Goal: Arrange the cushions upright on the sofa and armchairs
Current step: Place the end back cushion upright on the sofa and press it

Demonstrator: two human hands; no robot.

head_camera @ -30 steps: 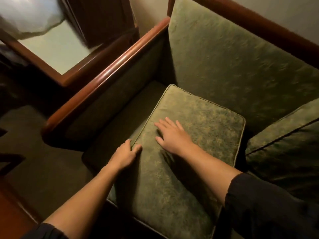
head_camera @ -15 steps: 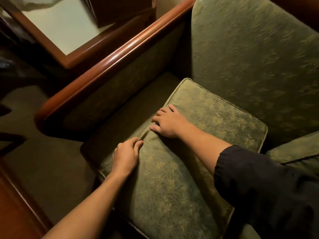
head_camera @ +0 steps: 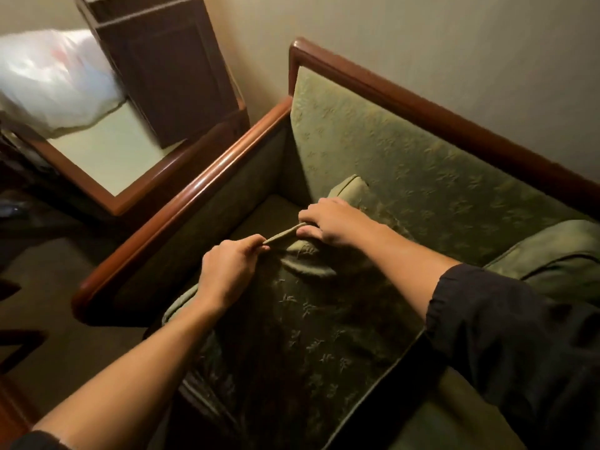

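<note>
A green patterned cushion [head_camera: 311,326] lies on the seat of the green sofa [head_camera: 406,164], its left edge raised off the seat. My left hand [head_camera: 227,271] pinches that edge near the middle. My right hand [head_camera: 334,224] grips the same edge a little farther back, fingers curled over the piping. Fabric is bunched between the two hands. The cushion's far corner rests against the sofa back. A second green cushion [head_camera: 558,251] sits to the right, partly hidden by my dark right sleeve.
The sofa's wooden armrest [head_camera: 194,203] runs along the left. Beyond it stands a wood-framed side table [head_camera: 107,157] with a white plastic bag [head_camera: 55,79] and a dark wooden cabinet [head_camera: 168,66]. A cream wall is behind the sofa. Carpet lies at lower left.
Both hands went from lying flat on the cushion to gripping its left edge, and that edge has lifted off the seat. The view has pulled back and up.
</note>
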